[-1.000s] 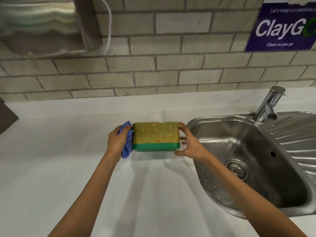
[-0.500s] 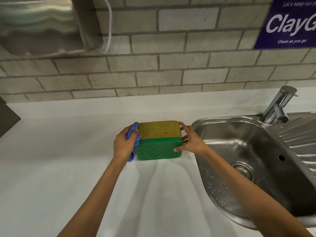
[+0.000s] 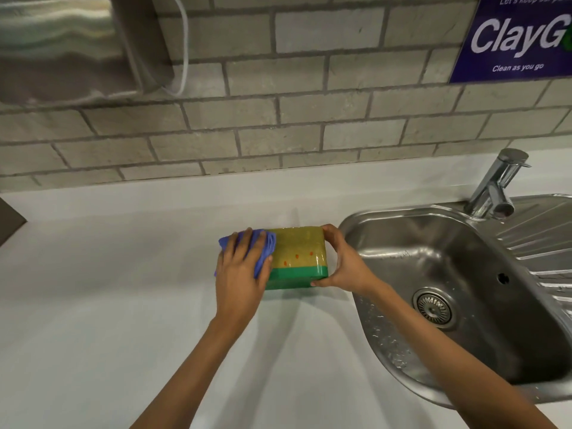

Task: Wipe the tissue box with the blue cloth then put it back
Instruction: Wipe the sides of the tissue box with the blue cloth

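Note:
The tissue box [image 3: 298, 253] is yellow-olive with orange specks and a green band along its near edge. It is held just above the white counter [image 3: 108, 305], left of the sink. My right hand [image 3: 343, 263] grips its right end, thumb on the near lower corner. My left hand [image 3: 240, 272] presses the crumpled blue cloth [image 3: 263, 247] flat against the box's left part, covering that end. The box's left side is hidden by the cloth and hand.
A steel sink [image 3: 458, 292] with a drain and tap [image 3: 495, 184] lies right of the box. A brick wall rises behind the counter, with a metal paper towel dispenser [image 3: 68, 48] at top left and a blue sign [image 3: 520, 35] at top right.
The box has been turned back, so its yellow face shows more and the green one less. My left hand has slid with the cloth from the box's left end onto its top.

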Motion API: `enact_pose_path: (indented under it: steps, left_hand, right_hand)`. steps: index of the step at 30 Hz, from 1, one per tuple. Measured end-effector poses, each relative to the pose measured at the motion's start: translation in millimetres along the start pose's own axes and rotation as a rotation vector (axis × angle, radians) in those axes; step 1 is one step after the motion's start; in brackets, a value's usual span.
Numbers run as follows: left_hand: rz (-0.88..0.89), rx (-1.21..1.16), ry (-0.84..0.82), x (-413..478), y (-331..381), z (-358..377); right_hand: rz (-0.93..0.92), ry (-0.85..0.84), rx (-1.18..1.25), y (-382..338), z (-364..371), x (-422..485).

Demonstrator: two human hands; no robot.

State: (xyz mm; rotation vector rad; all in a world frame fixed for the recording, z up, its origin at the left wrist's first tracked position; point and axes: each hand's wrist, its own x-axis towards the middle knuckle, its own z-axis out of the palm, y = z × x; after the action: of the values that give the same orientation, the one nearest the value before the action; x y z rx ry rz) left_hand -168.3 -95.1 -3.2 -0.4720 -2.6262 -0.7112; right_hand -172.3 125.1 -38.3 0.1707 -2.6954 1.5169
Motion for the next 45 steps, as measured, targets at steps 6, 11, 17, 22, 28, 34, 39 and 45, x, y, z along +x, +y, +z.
enact_pose_path:
  steps: [6,11,17,22,28,34,39,45]
  left_hand:
    - [-0.116,-0.026,-0.027,3,4,13]
    - [0.07,0.072,-0.045,-16,8,14]
    - [-0.161,-0.11,0.023,-12,-10,8]
    - [-0.063,-0.13,-0.03,2,21,19]
    - [-0.002,-0.243,0.007,-16,49,23]
    - [0.228,0.223,0.014,-28,43,32]
    - [0.057,0.126,0.065,-17,29,26]
    - [0.257,0.206,0.0,-19,53,37]
  right_hand:
    - [-0.025,0.051,0.036,-4,7,-6]
    - [-0.051,0.076,0.033,1,7,-12]
    - [-0.049,0.12,0.055,2,19,-17]
    - [-0.054,0.159,0.053,3,26,-18]
    - [-0.039,0.18,0.06,4,31,-21]
    - [-0.043,0.177,0.039,3,27,-22]
    - [-0.045,0.161,0.02,1,27,-22]
    - [-0.057,0.169,0.041,2,26,-23]
